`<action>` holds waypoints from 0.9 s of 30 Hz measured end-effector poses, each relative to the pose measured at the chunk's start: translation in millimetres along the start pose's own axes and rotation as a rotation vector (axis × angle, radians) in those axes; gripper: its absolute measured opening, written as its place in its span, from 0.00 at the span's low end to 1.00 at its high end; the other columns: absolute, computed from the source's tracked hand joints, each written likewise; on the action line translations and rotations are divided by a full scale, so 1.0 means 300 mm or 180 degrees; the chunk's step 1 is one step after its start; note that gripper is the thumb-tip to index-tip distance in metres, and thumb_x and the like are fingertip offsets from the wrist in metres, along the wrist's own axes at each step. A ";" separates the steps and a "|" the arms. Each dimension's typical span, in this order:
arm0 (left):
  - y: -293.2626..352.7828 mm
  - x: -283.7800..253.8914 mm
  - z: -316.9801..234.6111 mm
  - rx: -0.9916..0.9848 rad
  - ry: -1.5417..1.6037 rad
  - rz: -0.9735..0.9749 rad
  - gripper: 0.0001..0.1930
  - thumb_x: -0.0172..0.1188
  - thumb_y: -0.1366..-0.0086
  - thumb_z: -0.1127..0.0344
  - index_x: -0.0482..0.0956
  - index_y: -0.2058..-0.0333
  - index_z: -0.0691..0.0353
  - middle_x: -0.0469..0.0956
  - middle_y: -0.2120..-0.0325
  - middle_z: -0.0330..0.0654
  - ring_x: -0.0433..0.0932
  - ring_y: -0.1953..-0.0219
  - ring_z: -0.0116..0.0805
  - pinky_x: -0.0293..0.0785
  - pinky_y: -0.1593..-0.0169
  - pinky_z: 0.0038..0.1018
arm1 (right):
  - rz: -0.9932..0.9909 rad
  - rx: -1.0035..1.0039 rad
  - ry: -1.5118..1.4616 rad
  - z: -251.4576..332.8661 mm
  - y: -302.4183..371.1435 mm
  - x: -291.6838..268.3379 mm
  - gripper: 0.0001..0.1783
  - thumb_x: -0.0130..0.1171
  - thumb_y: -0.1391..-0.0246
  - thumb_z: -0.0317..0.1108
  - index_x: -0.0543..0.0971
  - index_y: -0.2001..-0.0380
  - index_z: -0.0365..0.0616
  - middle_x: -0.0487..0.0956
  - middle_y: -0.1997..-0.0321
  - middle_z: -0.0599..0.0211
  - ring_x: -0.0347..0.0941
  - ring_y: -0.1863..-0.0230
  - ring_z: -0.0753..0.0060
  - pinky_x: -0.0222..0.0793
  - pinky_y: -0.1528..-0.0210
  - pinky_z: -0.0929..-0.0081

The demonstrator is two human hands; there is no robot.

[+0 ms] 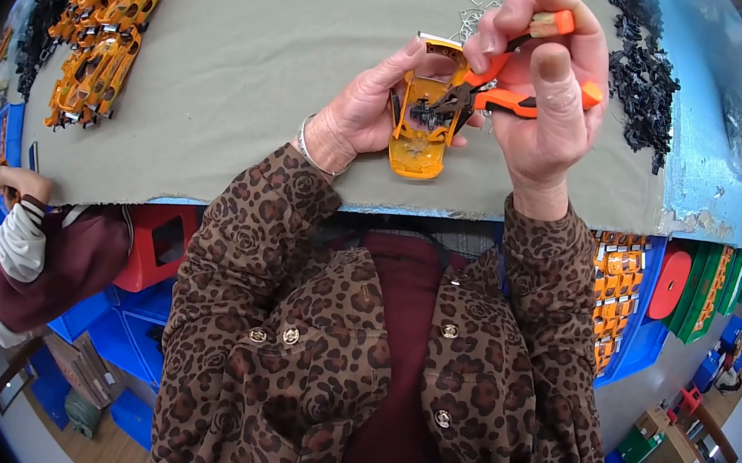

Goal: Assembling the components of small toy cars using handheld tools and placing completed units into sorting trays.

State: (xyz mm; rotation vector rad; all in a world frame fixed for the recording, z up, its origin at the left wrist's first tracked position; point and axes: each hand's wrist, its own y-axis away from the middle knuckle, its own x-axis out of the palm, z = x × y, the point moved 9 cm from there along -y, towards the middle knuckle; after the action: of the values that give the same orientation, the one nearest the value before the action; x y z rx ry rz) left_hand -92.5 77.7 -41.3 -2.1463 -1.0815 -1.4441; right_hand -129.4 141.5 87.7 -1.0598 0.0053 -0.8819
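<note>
Cloth (264,46) on blue table (693,149) — orange shells (104,44), black parts (641,84), silvery bits (474,16)

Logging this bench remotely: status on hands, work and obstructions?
Left hand: holding yellow-orange car-shaped shell. Right hand: holding orange-handled pliers, tips at black part inside shell. Nothing visibly in the way.

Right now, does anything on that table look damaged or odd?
Yes: the blue tabletop at the right looks worn near its front edge, with ragged pale patches. The metal pieces by the right hand lie loosely, perhaps deliberately.
</note>
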 end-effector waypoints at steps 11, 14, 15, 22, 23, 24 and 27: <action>0.001 -0.004 -0.018 0.0153 -0.0049 0.0054 0.33 0.43 0.35 0.41 0.60 0.43 0.65 0.68 0.51 0.51 0.73 0.54 0.55 0.74 0.55 0.50 | 0.0754 -0.0979 -0.1521 0.021 -0.017 0.057 0.25 0.57 0.45 0.40 0.64 0.50 0.39 0.69 0.62 0.63 0.66 0.64 0.72 0.65 0.64 0.75; 0.013 -0.021 -0.018 0.0211 -0.0061 -0.0039 0.33 0.43 0.35 0.42 0.61 0.44 0.65 0.68 0.50 0.51 0.73 0.54 0.54 0.74 0.54 0.50 | -0.1615 0.1012 0.0317 0.003 0.059 0.007 0.23 0.56 0.44 0.39 0.64 0.50 0.38 0.69 0.63 0.63 0.65 0.66 0.73 0.64 0.66 0.76; 0.013 -0.021 -0.018 0.0227 -0.0080 -0.0058 0.33 0.44 0.35 0.42 0.62 0.44 0.65 0.68 0.50 0.51 0.73 0.54 0.54 0.74 0.54 0.50 | -0.1625 0.1013 0.0316 0.002 0.062 0.001 0.23 0.56 0.44 0.39 0.64 0.50 0.38 0.69 0.63 0.63 0.65 0.66 0.73 0.64 0.66 0.76; 0.016 -0.024 -0.023 0.0240 -0.0084 0.0007 0.31 0.44 0.35 0.43 0.64 0.45 0.65 0.70 0.52 0.50 0.74 0.54 0.50 0.73 0.54 0.52 | -0.1962 0.0634 0.0282 0.021 0.086 -0.023 0.22 0.55 0.44 0.35 0.64 0.49 0.37 0.69 0.64 0.64 0.65 0.66 0.73 0.64 0.65 0.77; 0.016 -0.025 -0.025 0.0249 -0.0074 0.0019 0.31 0.44 0.35 0.43 0.64 0.46 0.64 0.71 0.52 0.49 0.74 0.54 0.49 0.73 0.54 0.52 | -0.1965 0.0626 0.0288 0.023 0.097 -0.023 0.22 0.55 0.44 0.35 0.64 0.49 0.37 0.69 0.64 0.64 0.65 0.66 0.73 0.64 0.65 0.77; 0.017 -0.026 -0.024 0.0262 -0.0077 0.0016 0.31 0.44 0.35 0.43 0.64 0.46 0.64 0.71 0.52 0.49 0.74 0.54 0.49 0.73 0.54 0.52 | -0.1883 0.0493 0.0504 0.036 0.113 -0.020 0.21 0.54 0.43 0.37 0.64 0.50 0.39 0.68 0.63 0.63 0.64 0.65 0.72 0.64 0.65 0.74; 0.020 -0.035 -0.032 0.0318 -0.0184 -0.0068 0.30 0.44 0.35 0.43 0.65 0.46 0.65 0.72 0.54 0.49 0.75 0.55 0.44 0.73 0.54 0.53 | -0.1711 0.0193 0.0939 0.062 0.158 -0.002 0.20 0.50 0.41 0.41 0.64 0.51 0.41 0.67 0.60 0.62 0.62 0.64 0.69 0.63 0.65 0.68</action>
State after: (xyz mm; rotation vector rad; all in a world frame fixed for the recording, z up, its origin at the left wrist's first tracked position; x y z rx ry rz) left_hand -96.3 63.6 -45.9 -2.1245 -1.1750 -1.3155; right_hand -92.7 164.9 61.2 -0.8764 -0.0619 -1.5106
